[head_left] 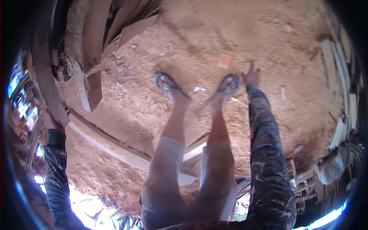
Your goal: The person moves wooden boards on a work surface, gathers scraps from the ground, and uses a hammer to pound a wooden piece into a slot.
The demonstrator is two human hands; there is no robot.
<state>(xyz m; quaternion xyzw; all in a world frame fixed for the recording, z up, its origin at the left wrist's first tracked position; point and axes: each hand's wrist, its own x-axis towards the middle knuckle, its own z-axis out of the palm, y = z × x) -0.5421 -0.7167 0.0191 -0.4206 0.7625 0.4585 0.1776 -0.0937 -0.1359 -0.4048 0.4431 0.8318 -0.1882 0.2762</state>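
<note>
At the far left, my left hand [53, 119] is wrapped round the lower end of a long brown wooden plank [45, 76]. The plank hides most of the palm, and fingertips show at its right edge. Beside it, another board [92, 86] with a pale cut end leans among rough timber. My right hand [252, 75] reaches out over the sawdust-covered ground, just right of my right sandal [231, 84]. Its fingers are spread, and I make out nothing held in them. A small orange square piece [224, 60] lies a little left of that hand.
A long timber beam [111, 143] lies across the ground behind my feet. Stacked boards [134, 30] fill the upper left. More planks [341, 73] line the right edge, with a clear plastic bag [330, 168] below them. Wood chips and sawdust cover the ground [291, 99].
</note>
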